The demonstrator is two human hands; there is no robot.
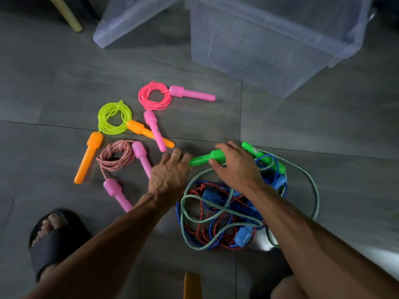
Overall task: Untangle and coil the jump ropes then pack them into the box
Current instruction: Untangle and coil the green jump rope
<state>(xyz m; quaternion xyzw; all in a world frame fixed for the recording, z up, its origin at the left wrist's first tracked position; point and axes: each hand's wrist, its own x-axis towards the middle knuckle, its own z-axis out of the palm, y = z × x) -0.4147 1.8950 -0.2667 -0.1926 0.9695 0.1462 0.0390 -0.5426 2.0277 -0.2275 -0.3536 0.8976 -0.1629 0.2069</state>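
Three coiled ropes lie on the grey floor: a pink rope (155, 96) with pink handles, a yellow rope (113, 117) with orange handles, and a red-white rope (115, 156) with pink handles. To the right sits a tangle (218, 214) of a green-white rope, a blue rope and a red rope with blue handles. My right hand (236, 168) closes around one green handle (204, 159) at the tangle's top; the second green handle (262, 155) lies just behind it. My left hand (170, 172) hovers with fingers spread beside that handle's tip, holding nothing. The clear plastic box (269, 52) stands at the back right.
The box's clear lid (129, 20) leans at the back left, next to a pale wooden leg (67, 14). A foot in a dark slipper (51, 238) rests at the lower left. An orange object (192, 285) pokes in at the bottom edge.
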